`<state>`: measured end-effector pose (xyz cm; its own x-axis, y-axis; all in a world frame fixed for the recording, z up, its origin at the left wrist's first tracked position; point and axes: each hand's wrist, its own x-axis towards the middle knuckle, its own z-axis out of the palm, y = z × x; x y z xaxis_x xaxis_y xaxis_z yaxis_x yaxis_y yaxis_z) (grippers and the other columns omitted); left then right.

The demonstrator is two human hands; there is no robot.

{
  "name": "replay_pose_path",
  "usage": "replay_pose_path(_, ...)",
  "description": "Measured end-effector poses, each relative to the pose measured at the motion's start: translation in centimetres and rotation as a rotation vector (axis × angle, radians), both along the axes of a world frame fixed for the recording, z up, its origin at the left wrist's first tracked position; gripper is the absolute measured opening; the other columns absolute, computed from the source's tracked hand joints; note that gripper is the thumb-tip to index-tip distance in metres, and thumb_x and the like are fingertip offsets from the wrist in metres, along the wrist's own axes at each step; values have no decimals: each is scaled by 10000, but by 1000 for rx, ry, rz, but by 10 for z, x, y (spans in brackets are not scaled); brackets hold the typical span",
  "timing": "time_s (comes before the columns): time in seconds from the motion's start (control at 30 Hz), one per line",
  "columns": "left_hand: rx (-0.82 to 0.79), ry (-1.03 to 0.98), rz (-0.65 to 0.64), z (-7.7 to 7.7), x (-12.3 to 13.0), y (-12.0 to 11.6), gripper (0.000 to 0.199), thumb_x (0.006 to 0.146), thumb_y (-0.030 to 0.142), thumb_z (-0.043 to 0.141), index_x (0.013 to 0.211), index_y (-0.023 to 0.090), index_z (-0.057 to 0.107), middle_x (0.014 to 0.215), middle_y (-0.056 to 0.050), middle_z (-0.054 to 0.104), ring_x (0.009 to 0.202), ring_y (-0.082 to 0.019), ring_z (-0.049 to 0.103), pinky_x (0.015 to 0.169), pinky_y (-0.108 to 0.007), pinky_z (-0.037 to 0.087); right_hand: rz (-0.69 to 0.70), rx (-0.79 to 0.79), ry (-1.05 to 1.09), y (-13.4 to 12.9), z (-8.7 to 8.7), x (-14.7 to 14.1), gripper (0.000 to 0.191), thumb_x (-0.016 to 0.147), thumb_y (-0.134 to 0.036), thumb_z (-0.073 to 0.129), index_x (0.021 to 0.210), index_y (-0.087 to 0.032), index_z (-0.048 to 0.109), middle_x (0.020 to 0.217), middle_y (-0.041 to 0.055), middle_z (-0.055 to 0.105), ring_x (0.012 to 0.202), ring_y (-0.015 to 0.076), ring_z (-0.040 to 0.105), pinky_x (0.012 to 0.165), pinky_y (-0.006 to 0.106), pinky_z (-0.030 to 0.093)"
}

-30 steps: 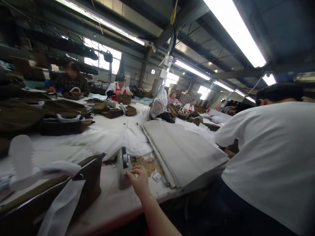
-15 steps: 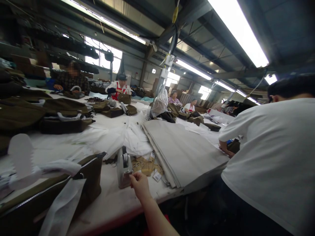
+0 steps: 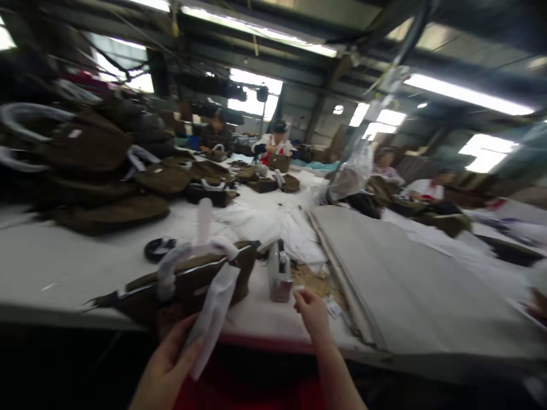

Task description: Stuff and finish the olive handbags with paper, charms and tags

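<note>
An olive-brown bag with a zip and wrapped handles lies at the table's front edge. My left hand pinches a white wrapped strap that hangs from the bag's right side. To the right of the bag stands a grey tape dispenser. Just right of the dispenser my right hand is closed, fingertips together; whatever lies between them is too small to make out. Brown paper tags lie behind that hand.
Brown bags are piled at the left. A black tape roll lies behind the bag. Large grey-white sheets cover the right side. Two people work across the table.
The view has swung left, and the person in white at the right has left it. My left hand has come into view on the strap. My right hand is still near the dispenser.
</note>
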<state>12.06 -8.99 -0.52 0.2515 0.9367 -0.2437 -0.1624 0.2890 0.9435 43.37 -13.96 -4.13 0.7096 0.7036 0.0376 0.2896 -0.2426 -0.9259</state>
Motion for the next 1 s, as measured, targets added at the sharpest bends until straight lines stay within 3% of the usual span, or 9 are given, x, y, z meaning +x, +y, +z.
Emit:
replay_pose_path(0.13,87,-21,-67,-6,-8,8,552,730,473,759,1156,152,620,1154,-110,684,1101,-286,615,952,-356,478,263,2,67,7,20,-39,454,725,-632,668,791,-184,689,535,-11,575,522,152,537,546,263,428)
replay_pose_path(0.33,186,-26,-59,-9,-9,5,403,816,314,682,1179,161,601,1165,-106,673,1098,-258,610,954,-342,464,638,7,107,11,64,-119,349,779,-545,681,687,-208,655,541,4,561,522,145,501,538,260,401)
replay_pose_path(0.47,268,16,-74,-5,-12,2,385,829,276,663,1190,161,597,1175,-106,666,1112,-258,607,978,-346,458,862,-64,193,17,75,-148,362,812,-543,639,679,-206,644,540,7,561,493,134,475,485,246,351)
replay_pose_path(0.63,396,247,-51,7,-15,-3,360,841,226,617,1198,178,612,1167,-84,671,1082,-230,622,989,-330,463,868,-161,102,30,64,-160,398,815,-542,602,631,-189,596,511,-2,548,479,125,473,477,238,331)
replay_pose_path(0.77,460,312,-56,9,-13,-3,373,826,231,618,1196,183,606,1153,-78,679,1056,-224,637,975,-333,490,808,-157,-20,34,56,-161,380,849,-473,563,603,-184,558,512,-2,555,498,124,492,491,234,334)
replay_pose_path(0.87,420,302,-44,3,-13,-6,361,842,357,630,1156,179,618,1118,-83,697,1022,-232,663,930,-332,530,759,-176,-95,29,57,-161,328,847,-388,562,599,-175,586,524,-2,581,509,118,511,502,226,342)
replay_pose_path(1.0,422,377,-4,-17,-14,-6,441,784,528,666,1079,200,668,1000,-60,743,887,-247,712,745,-296,596,689,-248,-122,20,57,-159,246,783,-341,619,604,-176,653,538,-21,591,505,99,487,455,210,294)
